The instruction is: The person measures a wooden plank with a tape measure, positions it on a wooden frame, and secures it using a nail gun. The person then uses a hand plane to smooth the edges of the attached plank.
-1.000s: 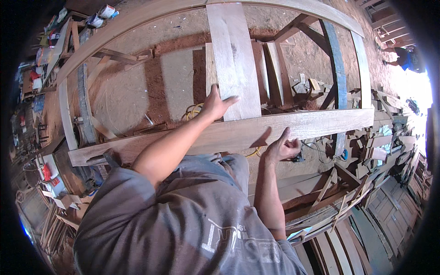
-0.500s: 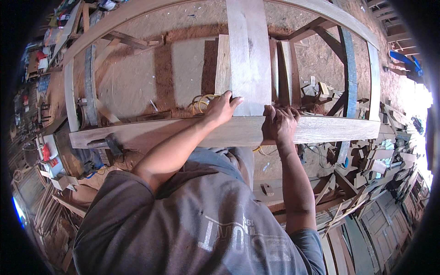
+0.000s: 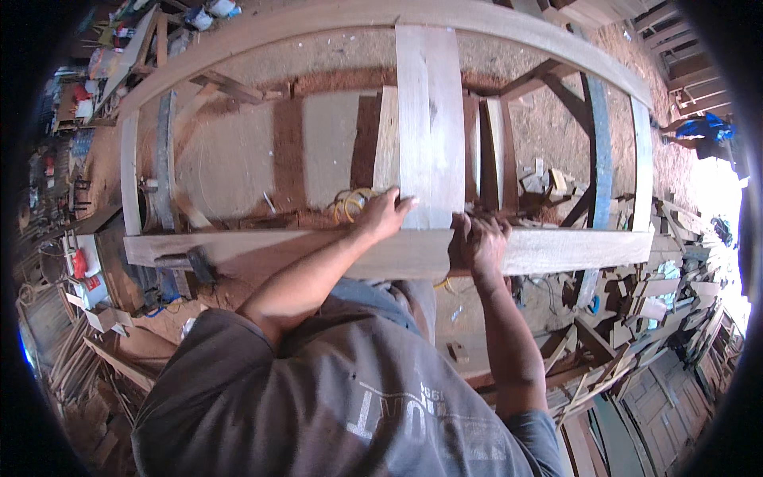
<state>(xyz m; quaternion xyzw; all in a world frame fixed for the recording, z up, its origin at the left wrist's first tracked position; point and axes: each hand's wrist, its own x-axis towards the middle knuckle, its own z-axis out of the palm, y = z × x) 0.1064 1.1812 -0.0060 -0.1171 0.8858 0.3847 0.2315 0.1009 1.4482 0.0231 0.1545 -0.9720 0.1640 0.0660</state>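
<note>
Half-open against the crossboard (image 3: 431, 127), the left hand (image 3: 383, 216) is apparently steadying it while the curled right hand (image 3: 482, 242) is gripping the near rail (image 3: 576, 250).

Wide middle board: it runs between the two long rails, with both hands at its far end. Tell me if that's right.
No: the head view shows the left hand and right hand at the near end of the wide middle board, not the far. It does run between the two long rails.
</note>
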